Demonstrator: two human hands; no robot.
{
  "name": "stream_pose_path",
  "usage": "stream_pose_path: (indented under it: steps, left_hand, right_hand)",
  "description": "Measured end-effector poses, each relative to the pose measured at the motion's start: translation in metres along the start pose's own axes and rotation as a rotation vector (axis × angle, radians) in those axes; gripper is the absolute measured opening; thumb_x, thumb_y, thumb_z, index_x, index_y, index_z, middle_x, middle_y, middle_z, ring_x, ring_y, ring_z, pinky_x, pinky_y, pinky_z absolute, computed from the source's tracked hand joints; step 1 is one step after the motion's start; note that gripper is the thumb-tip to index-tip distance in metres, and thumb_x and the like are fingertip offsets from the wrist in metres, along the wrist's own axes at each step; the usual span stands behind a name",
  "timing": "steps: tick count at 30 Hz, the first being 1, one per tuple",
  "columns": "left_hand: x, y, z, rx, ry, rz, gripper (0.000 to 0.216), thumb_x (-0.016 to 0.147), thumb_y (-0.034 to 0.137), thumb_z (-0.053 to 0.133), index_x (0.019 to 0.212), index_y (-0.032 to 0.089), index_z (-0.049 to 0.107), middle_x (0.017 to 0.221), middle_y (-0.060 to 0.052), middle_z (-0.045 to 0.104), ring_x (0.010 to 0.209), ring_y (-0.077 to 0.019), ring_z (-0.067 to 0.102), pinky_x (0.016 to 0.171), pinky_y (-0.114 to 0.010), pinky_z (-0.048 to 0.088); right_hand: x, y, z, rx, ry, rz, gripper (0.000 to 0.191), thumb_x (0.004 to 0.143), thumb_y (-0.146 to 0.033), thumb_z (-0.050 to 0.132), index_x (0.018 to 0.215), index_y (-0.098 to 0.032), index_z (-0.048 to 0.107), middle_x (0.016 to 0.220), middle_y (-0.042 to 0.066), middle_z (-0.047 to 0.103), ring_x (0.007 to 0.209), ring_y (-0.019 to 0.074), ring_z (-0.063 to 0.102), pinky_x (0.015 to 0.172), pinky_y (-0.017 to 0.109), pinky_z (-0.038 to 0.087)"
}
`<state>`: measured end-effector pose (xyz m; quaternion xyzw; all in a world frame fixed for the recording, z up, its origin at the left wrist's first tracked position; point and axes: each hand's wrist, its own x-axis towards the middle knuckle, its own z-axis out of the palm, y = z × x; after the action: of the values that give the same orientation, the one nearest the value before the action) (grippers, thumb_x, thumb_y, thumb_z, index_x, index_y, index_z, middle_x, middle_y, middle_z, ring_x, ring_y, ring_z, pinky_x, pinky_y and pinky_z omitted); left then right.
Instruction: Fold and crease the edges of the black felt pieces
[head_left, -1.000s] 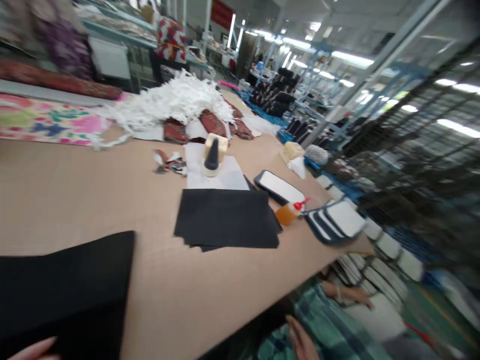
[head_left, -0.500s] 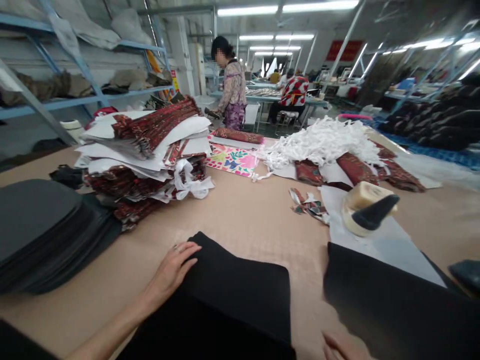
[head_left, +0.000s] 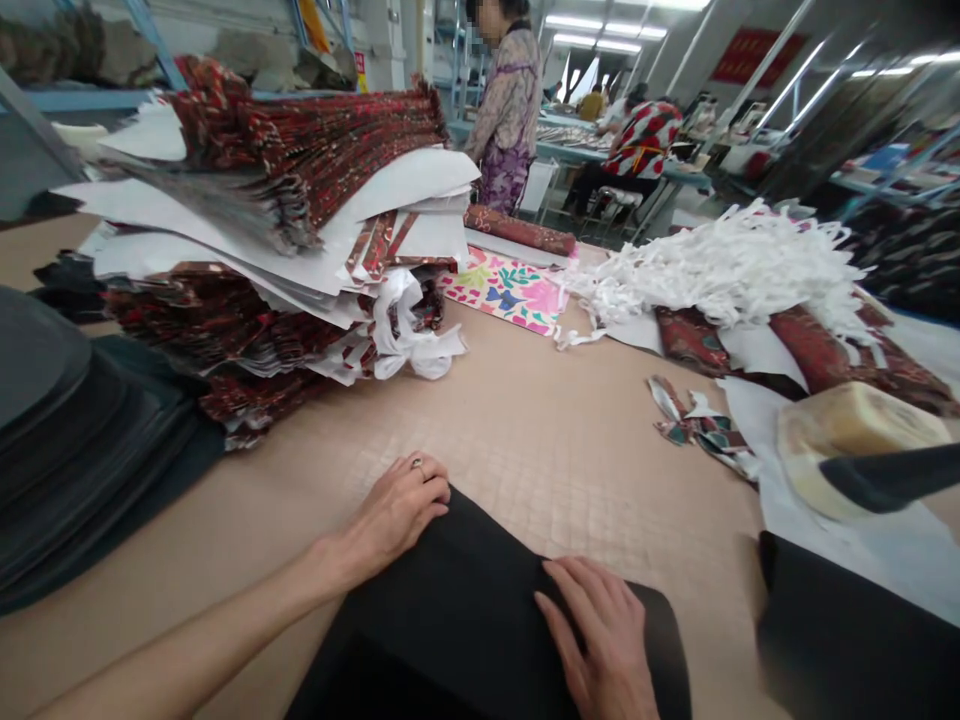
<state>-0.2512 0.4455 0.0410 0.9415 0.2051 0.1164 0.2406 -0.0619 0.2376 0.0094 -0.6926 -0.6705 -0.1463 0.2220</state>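
A black fabric-like sheet (head_left: 465, 610) lies on the table in front of me, running off the bottom of the head view. My left hand (head_left: 401, 510), with a ring on one finger, is closed at the sheet's far left corner, fingers bent over its edge. On the right part of the same sheet rests my right hand (head_left: 600, 635). Its fingers are stretched out near the far edge, the thumb apart from them. What lies under the right palm is hidden.
To the left stand a stack of dark rounded pieces (head_left: 45, 450) and a tall pile of red patterned fabric and white sheets (head_left: 292, 230). On the right are white strips (head_left: 727, 265), a cream tool with a dark handle (head_left: 855, 450) and another black sheet (head_left: 847, 630). A co-worker (head_left: 510, 120) stands behind.
My right hand has come from the lower right onto the black sheet. My left hand has closed at its corner. The camera view has moved closer and tilted.
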Motion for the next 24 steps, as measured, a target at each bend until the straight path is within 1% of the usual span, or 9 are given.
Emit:
stream_pose_path:
  steps: [3,4,6,9,14,17,20,22,24]
  left_hand:
    - [0.003,-0.005,-0.003,-0.02,0.01,-0.023,0.034,0.081,0.013,0.059,0.113,0.018,0.048,0.11,-0.006,0.054,0.104,-0.0219,0.044,0.09,-0.037,0.036]
    - [0.004,-0.007,-0.003,-0.021,0.001,-0.029,0.039,0.081,0.013,0.06,0.117,0.019,0.046,0.11,-0.006,0.053,0.104,-0.0222,0.044,0.09,-0.038,0.036]
    - [0.007,-0.011,-0.004,-0.038,-0.037,-0.003,0.029,0.082,0.013,0.058,0.11,0.02,0.051,0.102,-0.005,0.056,0.098,-0.0206,0.047,0.086,-0.036,0.037]
    - [0.011,-0.011,-0.007,-0.071,-0.046,0.041,0.009,0.082,0.011,0.058,0.088,0.017,0.055,0.088,-0.002,0.056,0.087,-0.0179,0.049,0.08,-0.033,0.037]
    - [0.009,-0.003,-0.01,-0.053,0.101,0.066,0.014,0.078,0.005,0.059,0.073,0.015,0.05,0.081,-0.002,0.052,0.081,-0.0172,0.046,0.077,-0.032,0.036]
    - [0.005,-0.003,-0.009,-0.014,0.206,0.125,0.013,0.082,0.006,0.054,0.072,0.015,0.051,0.083,-0.004,0.052,0.079,-0.0164,0.046,0.075,-0.031,0.037]
    - [-0.001,-0.004,-0.009,0.041,0.3,0.186,0.013,0.085,0.008,0.049,0.077,0.016,0.056,0.084,-0.005,0.053,0.078,-0.0158,0.046,0.071,-0.03,0.039]
    - [-0.007,-0.002,-0.012,0.053,0.314,0.217,0.013,0.085,0.007,0.048,0.079,0.016,0.056,0.082,-0.004,0.053,0.076,-0.0156,0.047,0.07,-0.03,0.039]
    - [-0.013,0.003,-0.017,0.026,0.286,0.243,0.014,0.084,0.005,0.047,0.082,0.016,0.055,0.081,-0.004,0.054,0.076,-0.0156,0.049,0.071,-0.03,0.04]
  right_hand:
    - [0.003,0.0,-0.003,0.033,-0.017,0.041,0.022,0.087,-0.026,0.048,0.105,-0.016,0.056,0.091,0.005,0.065,0.086,0.0184,0.06,0.079,0.034,0.038]
    - [0.004,0.0,-0.004,0.04,-0.03,0.038,0.02,0.086,-0.024,0.049,0.104,-0.017,0.056,0.09,0.005,0.065,0.085,0.0181,0.06,0.08,0.035,0.038]
    - [0.005,0.003,-0.004,0.053,-0.055,0.018,0.018,0.084,-0.019,0.052,0.102,-0.019,0.057,0.088,0.003,0.065,0.084,0.0177,0.06,0.081,0.036,0.037]
    - [0.006,0.005,-0.005,0.09,-0.067,0.027,0.016,0.082,-0.014,0.054,0.096,-0.02,0.059,0.086,0.001,0.065,0.083,0.017,0.06,0.081,0.036,0.036]
    - [0.003,0.009,-0.004,0.121,-0.052,0.033,0.018,0.081,-0.013,0.055,0.096,-0.022,0.06,0.088,0.001,0.065,0.086,0.0175,0.06,0.083,0.037,0.036]
    - [0.0,0.013,-0.002,0.09,-0.053,-0.003,0.018,0.081,-0.014,0.055,0.097,-0.021,0.06,0.089,0.003,0.065,0.085,0.0187,0.061,0.082,0.037,0.037]
    - [0.006,0.011,-0.001,0.044,-0.01,-0.055,0.023,0.08,-0.015,0.056,0.102,-0.019,0.059,0.094,0.005,0.066,0.086,0.0204,0.062,0.079,0.037,0.039]
    - [0.02,0.001,-0.003,0.056,0.019,-0.074,0.03,0.079,-0.015,0.056,0.109,-0.017,0.056,0.099,0.007,0.066,0.089,0.021,0.061,0.079,0.036,0.04]
    - [0.041,-0.017,-0.008,0.133,0.027,-0.089,0.036,0.079,-0.013,0.055,0.115,-0.015,0.052,0.104,0.008,0.064,0.095,0.0207,0.059,0.083,0.036,0.041]
